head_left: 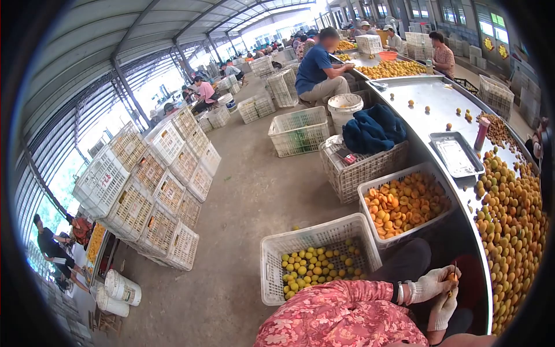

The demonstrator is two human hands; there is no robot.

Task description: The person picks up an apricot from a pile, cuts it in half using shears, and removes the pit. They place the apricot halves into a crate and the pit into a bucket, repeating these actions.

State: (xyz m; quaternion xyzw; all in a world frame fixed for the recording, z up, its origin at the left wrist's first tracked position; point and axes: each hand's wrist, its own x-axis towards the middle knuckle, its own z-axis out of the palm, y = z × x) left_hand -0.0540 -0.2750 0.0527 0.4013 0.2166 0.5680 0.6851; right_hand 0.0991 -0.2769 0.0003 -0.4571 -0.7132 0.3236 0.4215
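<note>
My left hand (430, 284), in a white knit glove with a dark band at the wrist, is closed around an orange apricot (452, 280). Just below it, my gloved right hand (443, 311) has its fingers closed against the same fruit. A thin dark blade, apparently of a small knife (455, 267), sticks up beside the apricot; its handle is hidden in the fingers. Left of my hands, a white crate (272, 248) holds yellow-green apricots (312, 263). Behind it stands a crate (370, 188) of halved apricots (404, 202).
A metal table (413, 115) runs along my right, bearing heaped apricots (509, 225), a tray (457, 155) and a pink bottle (482, 133). A dark blue cloth (374, 128) lies on an upturned crate (358, 173). Stacked crates (156, 191) stand left. A person in blue (317, 65) sits ahead.
</note>
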